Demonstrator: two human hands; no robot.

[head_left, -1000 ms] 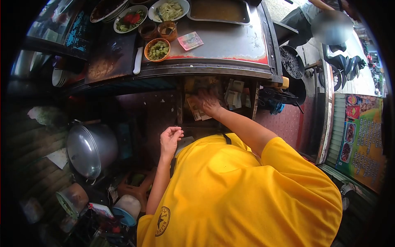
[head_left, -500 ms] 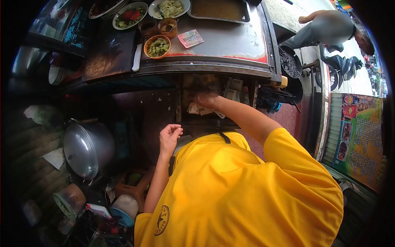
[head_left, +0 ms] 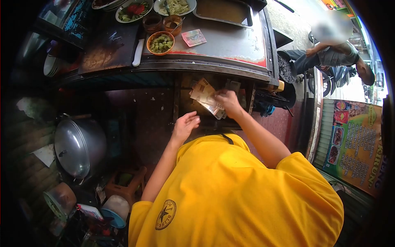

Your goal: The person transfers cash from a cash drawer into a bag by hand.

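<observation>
My right hand (head_left: 228, 103) pinches several fanned banknotes (head_left: 204, 94), mostly orange-brown with some greyish ones below. It holds them above an open drawer (head_left: 177, 103) under the counter. More grey notes (head_left: 233, 86) show in the drawer behind that hand. Just left of the held notes is my left hand (head_left: 186, 126), its fingers stretched out and holding nothing; a small gap separates it from the money. On the metal counter top (head_left: 230, 43) lies a pinkish-red banknote (head_left: 194, 38), beside an orange bowl of chopped green food (head_left: 161, 43).
A white-handled knife (head_left: 138, 52) lies by a dark cutting board (head_left: 108, 55). Plates of vegetables (head_left: 133, 12) and a tray of brown liquid (head_left: 224, 11) stand behind. A large lidded pot (head_left: 78, 148) is at left. Beyond the counter, a person (head_left: 337, 51) is at the right.
My right hand has come up out of the drawer with banknotes in it. My left hand has moved right toward them and its fingers have opened. The person outside has shifted.
</observation>
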